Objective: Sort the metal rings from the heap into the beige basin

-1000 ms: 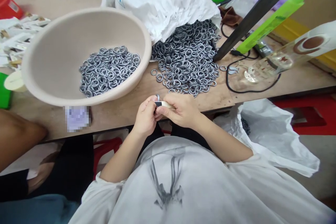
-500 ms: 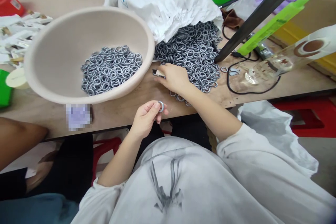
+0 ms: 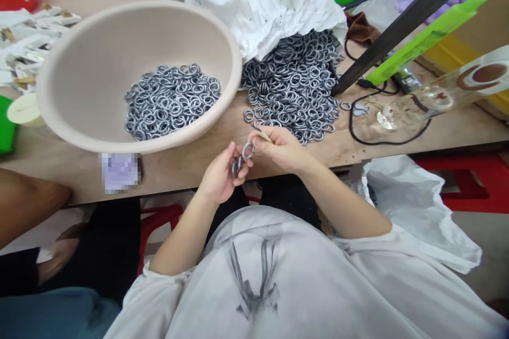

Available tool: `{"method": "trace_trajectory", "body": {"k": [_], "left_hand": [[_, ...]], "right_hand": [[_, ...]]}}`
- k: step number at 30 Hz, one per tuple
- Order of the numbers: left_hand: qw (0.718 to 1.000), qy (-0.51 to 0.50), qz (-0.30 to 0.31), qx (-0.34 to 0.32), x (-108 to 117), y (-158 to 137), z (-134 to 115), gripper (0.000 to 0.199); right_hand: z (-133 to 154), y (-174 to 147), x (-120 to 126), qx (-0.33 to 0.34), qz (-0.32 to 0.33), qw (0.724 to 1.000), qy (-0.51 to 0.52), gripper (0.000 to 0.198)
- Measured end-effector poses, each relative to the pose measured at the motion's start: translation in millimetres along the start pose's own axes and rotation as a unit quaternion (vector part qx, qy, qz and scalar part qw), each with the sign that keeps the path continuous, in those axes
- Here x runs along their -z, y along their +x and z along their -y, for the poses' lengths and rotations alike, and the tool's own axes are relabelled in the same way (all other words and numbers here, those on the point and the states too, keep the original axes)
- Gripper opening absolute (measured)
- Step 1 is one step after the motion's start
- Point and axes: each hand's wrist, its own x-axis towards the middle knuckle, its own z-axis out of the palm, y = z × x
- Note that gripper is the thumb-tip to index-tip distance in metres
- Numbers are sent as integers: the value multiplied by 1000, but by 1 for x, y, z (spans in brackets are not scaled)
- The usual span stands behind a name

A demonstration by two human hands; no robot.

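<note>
My left hand is half curled over the table's front edge, with a couple of grey rings in its fingers. Another grey ring stands up between both hands, at the fingertips of my right hand. That right hand is closed round a thin, pale strip-like tool with a dark end; its exact kind is unclear. Just beyond lies a heap of loose grey rings, spilling from a white sack. To the left, a wide beige basin holds many more rings.
A dark post and a lime-green strip slant up on the right. Near them lie a clear patterned bottle and a black cable. White parts are piled at left. A person's arm rests at the table edge.
My right hand has come back from the ring heap to meet my left hand. More rings now show at my left fingers. The view has shifted slightly.
</note>
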Motion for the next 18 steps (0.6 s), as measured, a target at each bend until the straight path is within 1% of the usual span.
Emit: {"method": "trace_trajectory", "body": {"k": [1,2,4,5,7,10,12,13,15,18], "left_hand": [[999,2,24,24,-3,0,1,46],[998,1,48,45,-7,-1,2,48],[995,-6,76,61,-14,-3,3,47],[996,-11,76,52,-17,-4,4,46],[999,-9,49,9,-22,-6,7,45],[998,9,1,-67,-27,-6,12,45],[996,22,-8,-91,-28,-6,13,47],[995,26,-9,-97,-28,-6,13,48],[994,30,-8,-108,-27,-5,13,49],[992,23,-8,-122,-26,-5,12,50]], "right_hand": [[-2,-7,-4,-5,-4,1000,31,43],[-3,-12,-6,-4,-16,999,39,42],[-5,-19,-10,15,-56,998,15,41],[-5,-21,-12,26,-72,997,-5,41],[-3,-22,-14,35,-95,994,-33,42],[3,-22,-17,4,-106,994,-19,50],[5,-23,-18,-8,-127,992,-11,50],[7,-23,-18,-4,-137,990,-27,50],[9,-27,-16,26,-139,985,-96,50],[12,-34,-16,69,-94,971,-210,51]]}}
